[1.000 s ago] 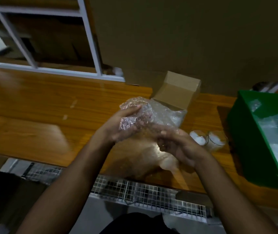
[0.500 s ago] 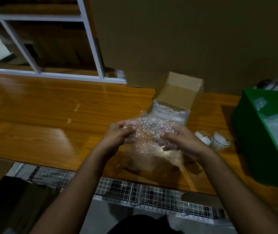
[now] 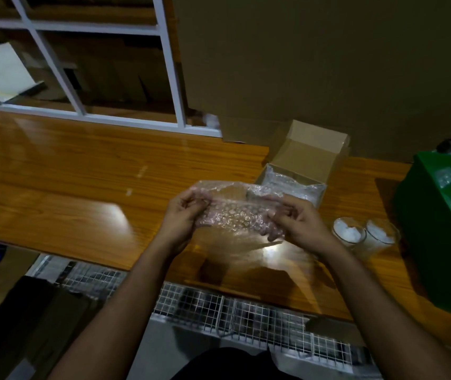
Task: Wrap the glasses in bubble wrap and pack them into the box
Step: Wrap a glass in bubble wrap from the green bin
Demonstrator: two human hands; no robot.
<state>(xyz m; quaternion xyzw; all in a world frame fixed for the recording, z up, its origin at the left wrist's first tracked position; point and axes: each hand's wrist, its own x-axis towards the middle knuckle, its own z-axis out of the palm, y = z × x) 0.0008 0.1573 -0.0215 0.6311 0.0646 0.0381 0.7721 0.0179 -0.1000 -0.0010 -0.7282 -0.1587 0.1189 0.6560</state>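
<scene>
Fingers of both hands pinching bubble wrap, box behind, glasses & green bin right

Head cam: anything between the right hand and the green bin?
Yes: two glasses stand on the wooden table between the right hand and the green bin, seen in the head view. Whitish stuff sits inside them.

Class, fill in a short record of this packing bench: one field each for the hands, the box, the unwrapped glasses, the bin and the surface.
hands: left hand and right hand pinch opposite ends of a bubble wrap bundle above the table
box: small cardboard box, flap open, bubble wrap inside
unwrapped glasses: two glasses upright, side by side, right of the hands
bin: green bin, far right, holding clear wrap
surface: wooden table
</scene>
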